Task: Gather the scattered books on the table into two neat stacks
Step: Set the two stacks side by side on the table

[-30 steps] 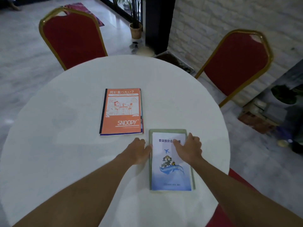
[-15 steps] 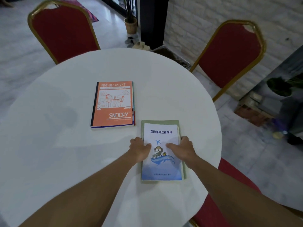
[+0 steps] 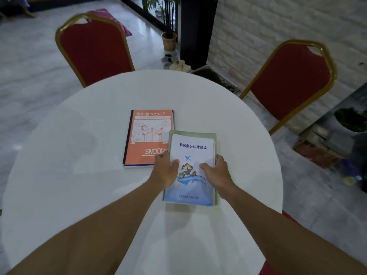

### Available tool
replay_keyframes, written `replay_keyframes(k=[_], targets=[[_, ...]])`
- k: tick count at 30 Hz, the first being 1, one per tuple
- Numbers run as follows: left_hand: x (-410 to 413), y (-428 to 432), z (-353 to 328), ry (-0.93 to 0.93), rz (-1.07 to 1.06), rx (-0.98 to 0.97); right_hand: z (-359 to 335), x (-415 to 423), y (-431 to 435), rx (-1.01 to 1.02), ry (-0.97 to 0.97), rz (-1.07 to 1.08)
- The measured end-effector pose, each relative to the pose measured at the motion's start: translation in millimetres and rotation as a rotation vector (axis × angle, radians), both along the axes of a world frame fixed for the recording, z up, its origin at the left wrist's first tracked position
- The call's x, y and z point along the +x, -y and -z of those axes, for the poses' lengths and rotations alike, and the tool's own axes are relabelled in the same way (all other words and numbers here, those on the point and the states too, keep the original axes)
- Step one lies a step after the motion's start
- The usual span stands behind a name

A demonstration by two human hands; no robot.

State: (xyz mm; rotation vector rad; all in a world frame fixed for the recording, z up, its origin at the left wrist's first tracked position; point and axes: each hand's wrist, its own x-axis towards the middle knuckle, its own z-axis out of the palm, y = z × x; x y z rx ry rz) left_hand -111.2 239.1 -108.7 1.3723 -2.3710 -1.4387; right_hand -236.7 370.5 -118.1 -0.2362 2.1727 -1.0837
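Observation:
Two stacks lie on the round white table (image 3: 83, 175). The left stack has an orange Snoopy notebook (image 3: 148, 133) on top, with other book edges showing beneath it. The right stack has a white and blue booklet (image 3: 193, 147) with an airplane picture on top of a green book (image 3: 215, 138). My left hand (image 3: 165, 169) grips the left side of this right stack, thumb on the cover. My right hand (image 3: 215, 173) grips its right side. The stack's far left corner overlaps the notebook's right edge.
Two red chairs with gold frames stand behind the table, one at the far left (image 3: 93, 48) and one at the far right (image 3: 290, 80). A dark pillar (image 3: 196, 30), a potted plant (image 3: 168, 39) and slippers (image 3: 179, 65) are on the floor beyond.
Both hands have taken the right stack by its sides and moved it forward and left, so it now touches and overlaps the Snoopy notebook's right edge.

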Motion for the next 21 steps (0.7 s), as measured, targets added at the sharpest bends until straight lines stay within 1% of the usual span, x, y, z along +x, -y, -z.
replay_keyframes(k=[4,8,14,16,18,21], targets=[[6,42,-5,-0.009,-0.067,-0.064,-9,1,46,-0.023,0.025,-0.058],[12,90,-6,-0.002,-0.138,-0.148,-14,1,101,-0.055,0.007,-0.123],[15,151,-3,-0.022,-0.227,-0.18,-10,1,173,-0.083,-0.056,-0.141],[14,169,2,0.003,-0.228,-0.172,-5,2,190,-0.086,-0.06,-0.153],[13,181,12,0.044,-0.219,-0.136,1,3,204,-0.028,-0.09,-0.186],[16,188,27,0.094,-0.184,-0.124,9,1,213,0.214,-0.296,-0.279]])
